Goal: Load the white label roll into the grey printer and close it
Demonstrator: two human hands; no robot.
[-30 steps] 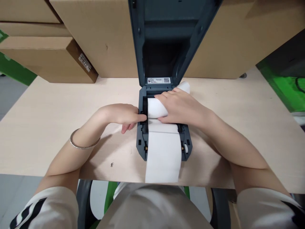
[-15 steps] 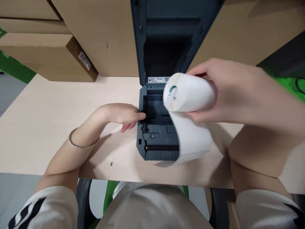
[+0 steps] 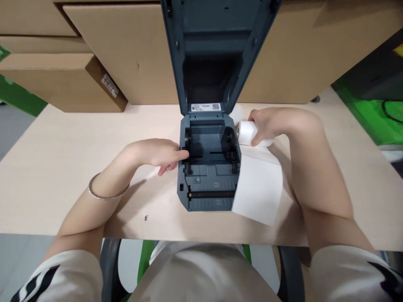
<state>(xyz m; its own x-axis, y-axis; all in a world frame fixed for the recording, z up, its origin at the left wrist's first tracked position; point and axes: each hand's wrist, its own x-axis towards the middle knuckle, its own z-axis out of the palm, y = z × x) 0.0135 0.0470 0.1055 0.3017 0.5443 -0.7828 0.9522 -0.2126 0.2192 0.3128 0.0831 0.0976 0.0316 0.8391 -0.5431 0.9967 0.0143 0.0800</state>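
A dark grey label printer (image 3: 208,180) stands open on the table, its lid (image 3: 217,46) raised and its paper bay bare. My left hand (image 3: 157,153) rests against the printer's left side, one finger pressing the left roll holder, the other fingers curled. My right hand (image 3: 273,123) grips a white paper roll (image 3: 247,133) lying on the table just right of the printer. The roll's loose paper tail (image 3: 260,188) trails toward me beside the printer's right edge. A metal bangle (image 3: 105,195) circles my left wrist.
Large cardboard boxes (image 3: 126,54) stand along the back of the light wooden table (image 3: 63,159), behind the printer on both sides. A smaller box (image 3: 59,82) lies at the back left. Green floor marking (image 3: 374,113) shows at the right. The table's near edge is at my lap.
My right hand lifted the paper roll out of the printer bay, carried it up and right, then set it on the table beside the printer. My left hand stayed put.
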